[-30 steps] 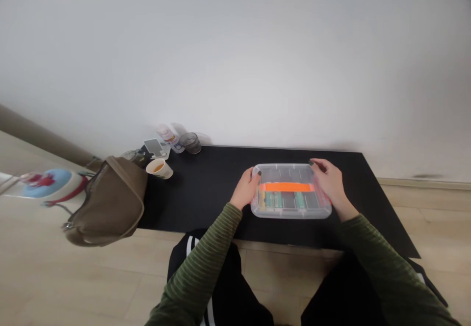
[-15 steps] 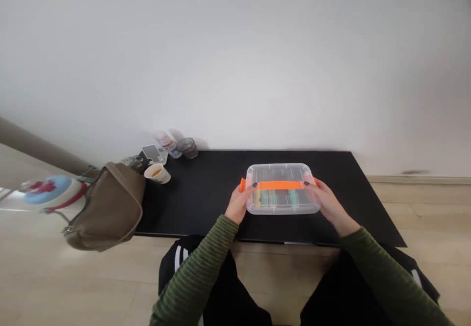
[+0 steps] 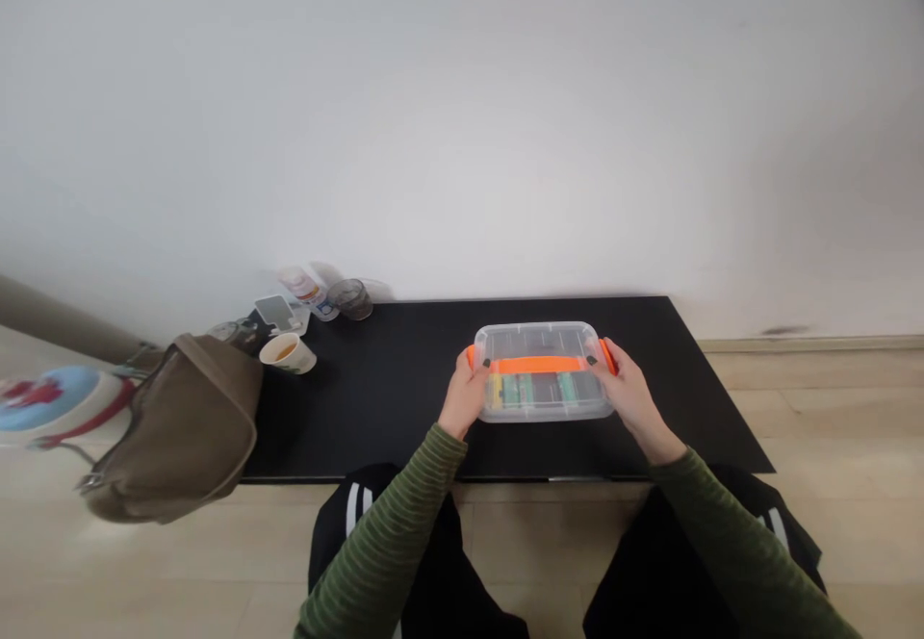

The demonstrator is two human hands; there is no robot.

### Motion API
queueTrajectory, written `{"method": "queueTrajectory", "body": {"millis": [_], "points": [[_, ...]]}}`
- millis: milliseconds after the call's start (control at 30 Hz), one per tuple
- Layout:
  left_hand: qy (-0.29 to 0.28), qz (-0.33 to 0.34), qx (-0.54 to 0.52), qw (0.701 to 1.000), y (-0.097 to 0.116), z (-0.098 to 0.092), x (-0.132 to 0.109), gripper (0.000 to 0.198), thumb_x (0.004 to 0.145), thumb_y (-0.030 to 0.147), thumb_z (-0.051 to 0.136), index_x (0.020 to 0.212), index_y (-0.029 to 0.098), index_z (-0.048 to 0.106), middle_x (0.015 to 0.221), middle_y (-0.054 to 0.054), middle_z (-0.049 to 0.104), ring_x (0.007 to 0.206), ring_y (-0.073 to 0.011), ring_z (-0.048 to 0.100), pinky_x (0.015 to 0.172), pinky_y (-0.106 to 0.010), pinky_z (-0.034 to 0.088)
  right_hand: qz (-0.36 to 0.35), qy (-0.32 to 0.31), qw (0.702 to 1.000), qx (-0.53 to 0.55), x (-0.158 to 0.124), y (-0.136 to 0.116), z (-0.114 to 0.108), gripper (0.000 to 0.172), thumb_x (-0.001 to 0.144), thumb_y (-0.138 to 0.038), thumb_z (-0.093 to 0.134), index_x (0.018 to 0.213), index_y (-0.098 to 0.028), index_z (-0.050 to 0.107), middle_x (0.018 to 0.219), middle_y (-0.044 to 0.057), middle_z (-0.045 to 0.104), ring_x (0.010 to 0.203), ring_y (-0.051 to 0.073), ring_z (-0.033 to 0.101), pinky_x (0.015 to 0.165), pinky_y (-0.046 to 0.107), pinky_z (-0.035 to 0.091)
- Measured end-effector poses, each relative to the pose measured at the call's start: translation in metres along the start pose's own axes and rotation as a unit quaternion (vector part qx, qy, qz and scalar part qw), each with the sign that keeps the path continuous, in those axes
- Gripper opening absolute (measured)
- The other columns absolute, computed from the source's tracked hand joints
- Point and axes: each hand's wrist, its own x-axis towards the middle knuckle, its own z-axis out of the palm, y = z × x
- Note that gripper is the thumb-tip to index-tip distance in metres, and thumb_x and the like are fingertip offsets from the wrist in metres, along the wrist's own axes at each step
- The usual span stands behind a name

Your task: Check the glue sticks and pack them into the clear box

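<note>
A clear plastic lidded box (image 3: 541, 341) sits on the black tabletop in front of me, with an orange strap (image 3: 538, 365) running across its lid. Green, yellow and dark items (image 3: 530, 391) show through the plastic. My left hand (image 3: 466, 394) grips the box's left side at the strap's end. My right hand (image 3: 628, 394) grips the right side in the same way, with its fingertips resting on the lid near the orange end.
A paper cup of tea (image 3: 287, 353), a glass tumbler (image 3: 350, 298), a phone (image 3: 272, 310) and a small bottle (image 3: 303, 285) stand at the table's far left. An olive-brown bag (image 3: 177, 437) hangs over the left edge. Black tabletop extends right of the box.
My right hand has slid from the box's far corner to its right side, level with the strap. Both hands now hold the strap's ends. The whole scene has shifted left in view.
</note>
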Motion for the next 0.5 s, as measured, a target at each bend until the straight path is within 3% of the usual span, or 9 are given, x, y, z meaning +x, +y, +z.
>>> {"method": "queueTrajectory", "body": {"millis": [167,500], "points": [[-0.003,0.019,0.055,0.998,0.007,0.001,-0.006,0.040,0.087,0.032,0.056,0.125,0.018,0.051,0.115,-0.010,0.062,0.109,-0.0246,0.058,0.095,-0.036,0.043,0.027,0.009,0.999,-0.025,-0.002,-0.006,0.001,0.066,0.082,-0.043,0.060,0.142,-0.020,0.048,0.146,0.012,0.049,0.134,0.032,0.047,0.111,0.051,0.036],[0.006,0.041,0.093,0.995,0.011,0.002,-0.010,0.043,0.090,0.034,0.053,0.128,0.017,0.047,0.123,-0.014,0.059,0.116,-0.0258,0.056,0.104,-0.038,0.037,0.012,-0.006,0.997,-0.082,-0.001,-0.004,-0.002,0.066,0.084,-0.041,0.055,0.145,-0.015,0.045,0.146,0.015,0.048,0.135,0.033,0.046,0.112,0.050,0.036]]}}
